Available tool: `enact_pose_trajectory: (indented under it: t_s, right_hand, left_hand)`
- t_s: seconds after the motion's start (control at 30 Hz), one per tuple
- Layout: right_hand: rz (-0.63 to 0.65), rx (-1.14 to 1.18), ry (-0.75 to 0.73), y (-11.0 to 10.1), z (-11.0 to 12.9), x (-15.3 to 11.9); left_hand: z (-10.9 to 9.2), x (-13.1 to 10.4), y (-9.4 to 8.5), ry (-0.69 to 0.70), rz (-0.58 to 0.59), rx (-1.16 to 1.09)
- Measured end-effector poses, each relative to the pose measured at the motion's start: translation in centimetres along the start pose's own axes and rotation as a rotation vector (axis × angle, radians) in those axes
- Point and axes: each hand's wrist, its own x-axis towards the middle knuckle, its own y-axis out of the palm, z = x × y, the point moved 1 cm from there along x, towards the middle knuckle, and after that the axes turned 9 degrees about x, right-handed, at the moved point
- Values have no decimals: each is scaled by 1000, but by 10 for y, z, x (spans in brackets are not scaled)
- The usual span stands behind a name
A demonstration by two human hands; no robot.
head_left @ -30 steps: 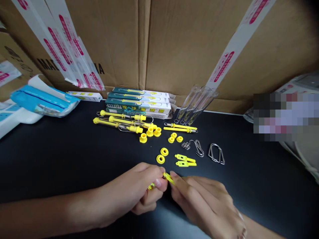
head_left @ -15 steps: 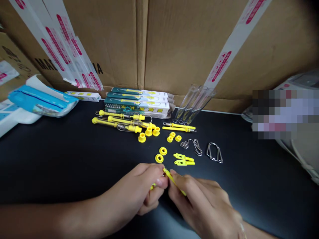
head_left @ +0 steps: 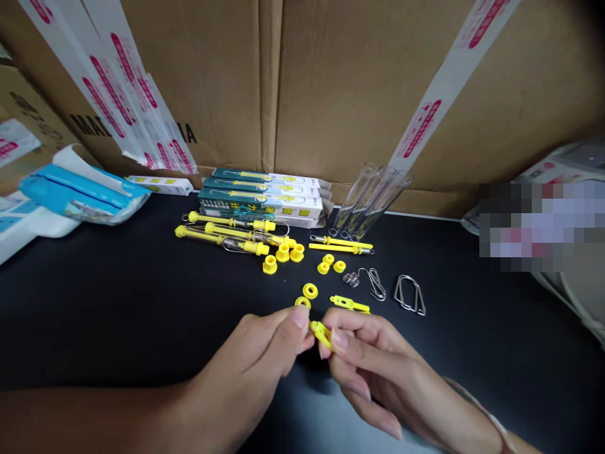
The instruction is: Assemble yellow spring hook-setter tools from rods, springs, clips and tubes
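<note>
My left hand [head_left: 267, 350] is closed, thumb and fingers pinching a small metal spring [head_left: 308, 330] that is mostly hidden. Between the thumb and forefinger of my right hand [head_left: 385, 369] is a yellow slotted plastic tab [head_left: 321, 334], its tip meeting the spring; whether the two are hooked together I cannot tell. The other right fingers are loosely curled. Just beyond my hands lie a matching yellow tab [head_left: 348, 304], with another partly covered, and two yellow rings [head_left: 310, 291]. Yellow rods with springs [head_left: 341, 249] lie farther back.
Assembled spring scales [head_left: 227, 234], yellow caps [head_left: 270, 265], small yellow collars [head_left: 323, 268], metal hooks [head_left: 375, 284] and wire loops [head_left: 410, 295] are spread on the black table. Behind stand clear tubes [head_left: 371, 202], printed boxes [head_left: 265, 195] and cardboard [head_left: 331, 94]. A blue packet [head_left: 85, 192] is left.
My right hand has turned and opened its lower fingers, and the slotted face of the yellow tab now shows. The left hand has rolled over, hiding the yellow bit seen under its fingers.
</note>
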Motion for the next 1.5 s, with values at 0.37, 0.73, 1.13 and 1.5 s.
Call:
enact_pose_trajectory:
  t_s: [0.37, 0.73, 1.13, 1.5]
  right_hand:
    - [137, 252, 139, -5, -5, -2]
    - [-32, -228, -105, -3, -4, -1]
    - [-70, -288, -142, -10, -3, 6]
    - [-48, -53, -85, -7, -5, 7]
  left_hand:
    - [6, 4, -2, 756, -176, 687]
    - [9, 14, -9, 670, -232, 838]
    - [19, 20, -8, 838, -311, 982]
    - [10, 18, -6, 945, -296, 978]
